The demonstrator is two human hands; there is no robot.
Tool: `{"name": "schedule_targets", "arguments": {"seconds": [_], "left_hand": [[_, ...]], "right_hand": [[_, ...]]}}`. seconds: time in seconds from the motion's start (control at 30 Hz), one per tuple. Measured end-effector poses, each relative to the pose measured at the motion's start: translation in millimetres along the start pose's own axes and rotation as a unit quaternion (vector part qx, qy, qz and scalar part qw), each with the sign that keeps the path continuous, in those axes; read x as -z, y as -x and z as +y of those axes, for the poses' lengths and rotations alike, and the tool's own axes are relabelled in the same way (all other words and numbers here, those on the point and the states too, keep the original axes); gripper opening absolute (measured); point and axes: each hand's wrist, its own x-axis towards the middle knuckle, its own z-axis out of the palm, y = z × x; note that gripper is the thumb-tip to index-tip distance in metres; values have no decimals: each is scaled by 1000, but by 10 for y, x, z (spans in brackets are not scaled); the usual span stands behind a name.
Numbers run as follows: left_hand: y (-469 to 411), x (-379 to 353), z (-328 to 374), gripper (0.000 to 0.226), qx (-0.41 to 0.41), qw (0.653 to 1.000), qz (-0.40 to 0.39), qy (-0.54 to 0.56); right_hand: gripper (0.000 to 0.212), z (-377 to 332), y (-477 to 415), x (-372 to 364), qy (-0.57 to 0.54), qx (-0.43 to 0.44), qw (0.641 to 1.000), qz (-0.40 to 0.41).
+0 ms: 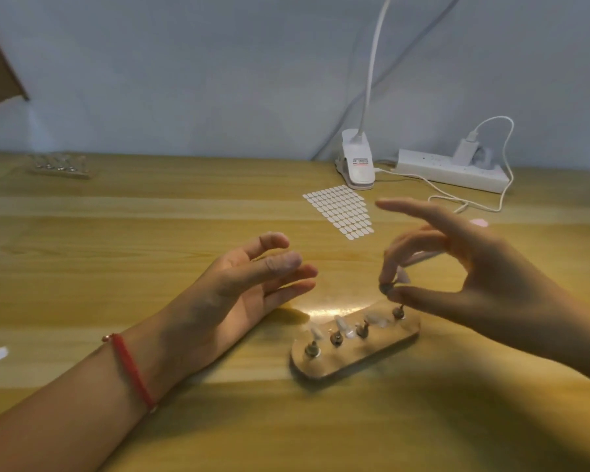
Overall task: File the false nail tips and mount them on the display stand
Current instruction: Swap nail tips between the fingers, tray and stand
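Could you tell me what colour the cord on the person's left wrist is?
The cord is red; head view.

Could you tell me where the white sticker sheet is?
In the head view, the white sticker sheet lies right of centre, in front of the white clip lamp.

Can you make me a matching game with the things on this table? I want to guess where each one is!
Things:
1. display stand
2. sticker sheet
3. power strip
4. peg with nail tip

Places:
A. pinched by the right hand
B. at the far edge of the table, with a charger plugged in
C. lying flat in front of the lamp clip
D. close to the person, four pegs standing on it

Pairs: 1-D, 2-C, 3-B, 4-A.
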Motion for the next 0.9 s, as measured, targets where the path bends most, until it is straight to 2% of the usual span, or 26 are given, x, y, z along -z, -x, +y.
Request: {"name": "schedule_targets", "arguments": {"seconds": [0.1,0.23,0.37,0.7,0.9], "left_hand": [[-5,7,-8,41,-7,1000,2,-6],[-13,5,-14,40,-11,1000,7,-12],[-5,6,-13,40,-10,1000,1,-12],[4,4,-10,41,-10,1000,1,-16],[-1,18,-17,40,-9,1000,-1,-22]], "right_hand": [[76,44,49,-45,24,-14,999,-44],[76,80,48,-68,28,-23,997,-63],[85,123,66,-68,40,-19,996,-76],[70,86,71,-94,16,-18,997,-74],[74,104,76,-101,27,-30,997,-70]]}}
